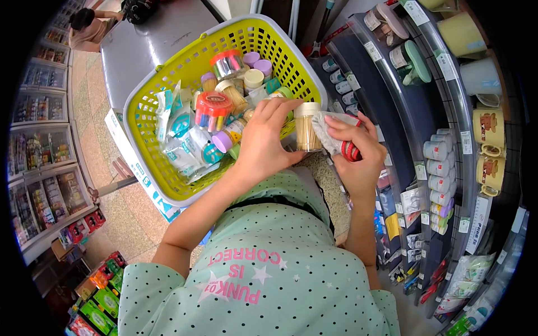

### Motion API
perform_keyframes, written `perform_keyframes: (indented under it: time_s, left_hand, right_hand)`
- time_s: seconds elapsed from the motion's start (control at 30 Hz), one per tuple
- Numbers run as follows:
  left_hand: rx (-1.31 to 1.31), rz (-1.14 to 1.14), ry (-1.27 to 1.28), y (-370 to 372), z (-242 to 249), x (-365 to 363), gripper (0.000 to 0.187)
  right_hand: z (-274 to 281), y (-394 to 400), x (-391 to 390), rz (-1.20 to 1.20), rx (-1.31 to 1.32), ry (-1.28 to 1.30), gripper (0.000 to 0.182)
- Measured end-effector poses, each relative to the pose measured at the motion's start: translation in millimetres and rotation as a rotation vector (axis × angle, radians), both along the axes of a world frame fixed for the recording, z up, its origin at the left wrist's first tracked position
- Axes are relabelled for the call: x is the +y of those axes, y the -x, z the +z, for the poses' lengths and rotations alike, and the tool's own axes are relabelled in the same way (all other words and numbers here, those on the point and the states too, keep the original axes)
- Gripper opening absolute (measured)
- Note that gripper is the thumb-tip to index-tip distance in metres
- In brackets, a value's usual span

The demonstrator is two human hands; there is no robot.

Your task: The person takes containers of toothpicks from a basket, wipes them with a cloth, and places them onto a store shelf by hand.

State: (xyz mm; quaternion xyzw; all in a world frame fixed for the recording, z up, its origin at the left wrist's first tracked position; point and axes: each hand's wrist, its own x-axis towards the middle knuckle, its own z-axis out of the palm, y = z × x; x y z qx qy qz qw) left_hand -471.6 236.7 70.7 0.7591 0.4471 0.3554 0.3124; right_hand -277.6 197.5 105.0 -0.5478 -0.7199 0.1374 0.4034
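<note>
My left hand (262, 141) is closed around a clear jar of toothpicks (306, 130) with a cream lid, holding it upright at the near rim of a yellow basket (147, 115). My right hand (358, 159) presses a grey cloth (328, 131) against the jar's right side. That hand also has something red (351, 151) tucked in its fingers. In the basket lie more toothpick jars (231, 92) with coloured lids, a red-lidded tub (213, 107) and several white and blue packets (185, 140).
Dark shelves (392, 106) curve away on the right, holding mugs (488, 126), small rolls (438, 168) and hanging packets. The basket rests on a grey cart top (140, 45). Another person (89, 25) stands far off at top left, by more shelving.
</note>
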Motion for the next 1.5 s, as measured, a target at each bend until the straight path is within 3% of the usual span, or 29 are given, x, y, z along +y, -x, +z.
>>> perform_keyframes:
  time_s: [0.47, 0.67, 0.83, 1.03, 1.5]
  left_hand:
    - [0.053, -0.027, -0.084, -2.9, 5.9, 0.0, 0.08]
    - [0.061, -0.084, -0.095, -3.9, 11.7, 0.0, 0.084]
    - [0.002, -0.091, -0.076, -6.1, 13.6, 0.6, 0.093]
    - [-0.07, -0.059, 0.036, -5.8, 8.3, -3.3, 0.087]
    - [-0.047, -0.04, 0.012, -5.4, 5.9, -2.3, 0.08]
  right_hand:
    - [35.4, -17.1, -21.1, 0.227, -0.025, 0.226, 0.025]
    - [32.6, 0.3, -2.3, 0.037, -0.054, -0.027, 0.029]
    - [10.7, 10.8, 8.5, 0.037, -0.131, -0.056, 0.029]
    - [9.5, 9.0, 5.4, 0.047, -0.098, -0.024, 0.029]
    - [31.3, -23.6, -21.1, 0.138, 0.021, 0.313, 0.027]
